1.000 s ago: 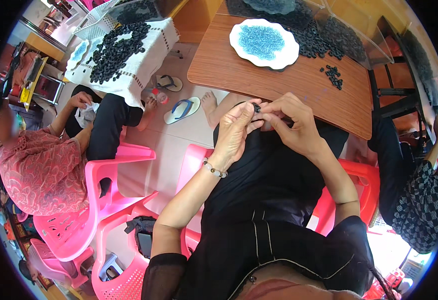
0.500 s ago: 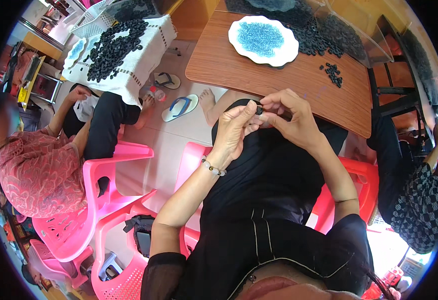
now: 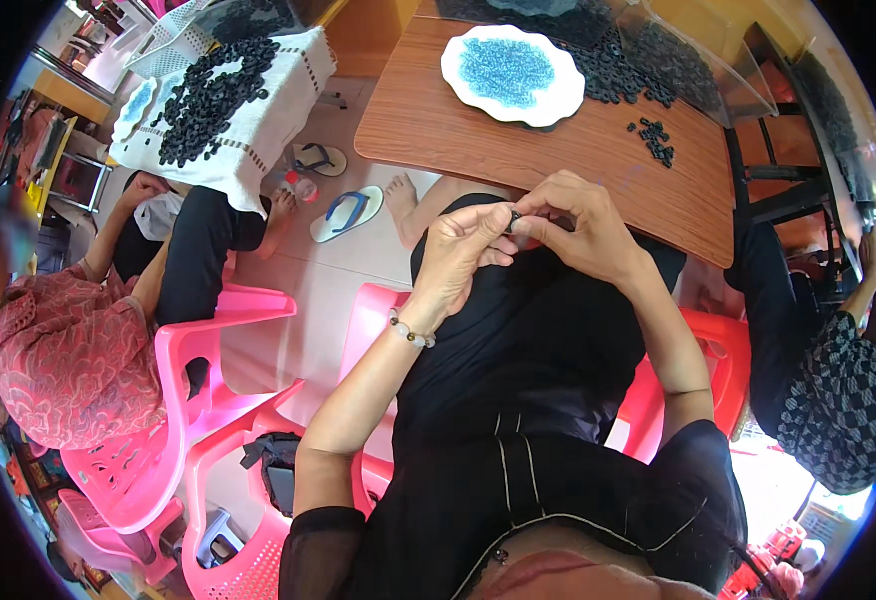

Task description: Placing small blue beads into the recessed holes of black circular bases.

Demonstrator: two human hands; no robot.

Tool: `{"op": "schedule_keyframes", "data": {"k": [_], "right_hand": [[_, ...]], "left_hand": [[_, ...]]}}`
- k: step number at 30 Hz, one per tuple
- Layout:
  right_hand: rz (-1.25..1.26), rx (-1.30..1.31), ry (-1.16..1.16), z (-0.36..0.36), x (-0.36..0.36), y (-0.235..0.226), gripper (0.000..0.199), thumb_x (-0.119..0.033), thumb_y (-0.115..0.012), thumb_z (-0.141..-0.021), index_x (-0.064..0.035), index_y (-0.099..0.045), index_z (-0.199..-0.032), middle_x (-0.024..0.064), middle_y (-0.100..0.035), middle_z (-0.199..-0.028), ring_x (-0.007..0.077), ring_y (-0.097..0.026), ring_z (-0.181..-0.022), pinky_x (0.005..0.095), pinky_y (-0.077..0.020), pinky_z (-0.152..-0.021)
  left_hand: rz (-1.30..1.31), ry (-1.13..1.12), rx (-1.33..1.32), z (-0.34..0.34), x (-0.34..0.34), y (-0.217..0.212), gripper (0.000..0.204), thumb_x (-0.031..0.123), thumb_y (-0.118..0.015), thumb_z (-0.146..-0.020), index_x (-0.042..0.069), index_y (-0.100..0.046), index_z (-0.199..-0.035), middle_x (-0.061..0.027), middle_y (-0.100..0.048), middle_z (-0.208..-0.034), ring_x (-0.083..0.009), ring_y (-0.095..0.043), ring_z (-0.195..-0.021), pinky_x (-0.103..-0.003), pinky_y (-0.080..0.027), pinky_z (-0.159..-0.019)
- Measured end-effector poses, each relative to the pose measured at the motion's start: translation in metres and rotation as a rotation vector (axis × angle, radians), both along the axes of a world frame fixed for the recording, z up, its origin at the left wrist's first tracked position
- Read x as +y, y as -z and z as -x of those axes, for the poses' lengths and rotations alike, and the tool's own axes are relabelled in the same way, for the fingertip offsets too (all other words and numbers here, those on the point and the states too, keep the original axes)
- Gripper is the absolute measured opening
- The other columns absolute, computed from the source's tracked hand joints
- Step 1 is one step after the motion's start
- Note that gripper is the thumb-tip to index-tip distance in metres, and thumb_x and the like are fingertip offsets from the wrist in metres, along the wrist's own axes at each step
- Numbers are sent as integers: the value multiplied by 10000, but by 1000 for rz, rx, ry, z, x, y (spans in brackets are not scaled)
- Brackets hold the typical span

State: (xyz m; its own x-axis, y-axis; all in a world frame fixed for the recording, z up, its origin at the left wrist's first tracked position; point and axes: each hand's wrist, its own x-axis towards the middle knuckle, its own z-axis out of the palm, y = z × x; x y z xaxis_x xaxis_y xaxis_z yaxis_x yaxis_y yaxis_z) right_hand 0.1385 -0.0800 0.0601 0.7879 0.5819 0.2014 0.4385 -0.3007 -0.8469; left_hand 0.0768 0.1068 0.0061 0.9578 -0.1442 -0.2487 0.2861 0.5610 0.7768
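Above my lap, just short of the table's near edge, my two hands meet at a small black piece (image 3: 514, 222). Thumb and fingers of my left hand (image 3: 470, 245) pinch it, and a beaded bracelet circles that wrist. From the other side my right hand (image 3: 583, 228) closes its thumb and fingertips on the same piece. Fingers cover most of it, so its exact kind is unclear. Beyond my hands, a white scalloped plate (image 3: 570, 92) on the table holds many tiny blue beads. Loose black pieces (image 3: 655, 143) like the held one lie to the plate's right.
The brown wooden table (image 3: 408, 130) has a bigger heap of black pieces (image 3: 618, 75) behind the plate. At left, a co-worker in a patterned red top (image 3: 78, 350) sits by a cloth-covered table (image 3: 293, 95) with more black pieces. Pink plastic chairs (image 3: 223, 310) stand close by.
The whole view has shifted slightly, so the table and plate appear a little farther left and higher. My fingers have changed position slightly around the black piece, still pinched between both hands.
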Motion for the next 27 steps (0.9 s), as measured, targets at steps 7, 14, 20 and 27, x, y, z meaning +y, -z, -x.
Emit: {"op": "schedule_keyframes", "data": {"k": [7, 14, 20, 27], "right_hand": [[91, -211, -152, -15, -9, -10, 112, -122, -759, -829, -46, -736, -908, 103, -676, -824, 287, -612, -809, 383, -484, -738], [139, -121, -212, -26, -6, -16, 149, -137, -747, -862, -37, -740, -971, 107, -691, -833, 241, -642, -762, 356, -507, -694], [311, -124, 85, -90, -19, -25, 213, -164, -687, -933, 22, -713, -1033, 78, -704, -830, 119, -624, -762, 289, -500, -695], [488, -325, 217, -154, -23, 1, 185, -165, -650, -879, -22, -734, -961, 193, -718, -888, 360, -694, -852, 430, -532, -761]], "left_hand": [[124, 230, -33, -6, 11, 5, 451, 165, -698, -953, -49, -582, -1332, -181, -717, -1088, -160, -694, -853, -274, -582, -762], [171, 204, -35, -7, 12, 15, 456, 149, -693, -953, -30, -575, -1356, -145, -715, -1065, -157, -683, -870, -279, -570, -790], [139, 174, -49, -12, 13, 17, 414, 153, -673, -969, -22, -597, -1335, -111, -718, -1043, -136, -676, -871, -263, -564, -799], [88, 236, -31, -8, 5, 18, 469, 173, -709, -948, -19, -583, -1357, -86, -718, -1011, -122, -671, -856, -249, -550, -777]]}}
